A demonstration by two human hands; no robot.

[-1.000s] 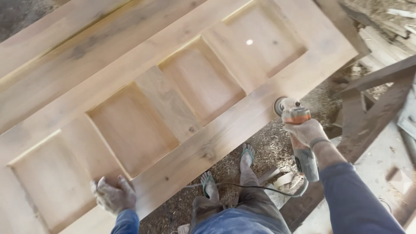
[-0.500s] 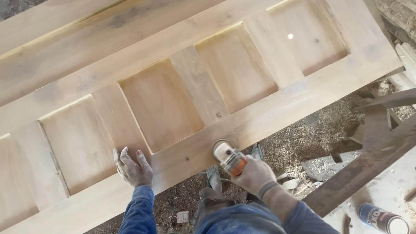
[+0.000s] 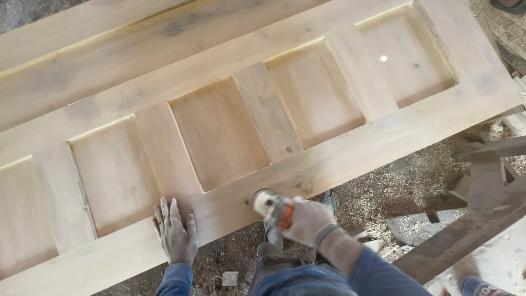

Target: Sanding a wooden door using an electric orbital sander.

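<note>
A long wooden panelled door [image 3: 307, 170] lies flat and slanted across the view, with several recessed rectangular panels. My left hand [image 3: 175, 233] rests flat, fingers spread, on the door's near rail. My right hand [image 3: 307, 219] grips a small angle grinder [image 3: 271, 205] with an orange body. Its round disc sits at the near edge of the rail, to the right of my left hand. Both hands are dusty and both sleeves are blue.
Sawdust and wood shavings [image 3: 394, 192] cover the ground below the door. Dark wooden beams [image 3: 471, 225] stand at the right. My legs and sandalled foot [image 3: 329, 200] are under the door's edge. A second plank [image 3: 109, 49] lies beyond the door.
The view has shifted so the door sits further right. My right hand has brought the grinder from off the door's edge at the right onto the near rail, closer to my left hand.
</note>
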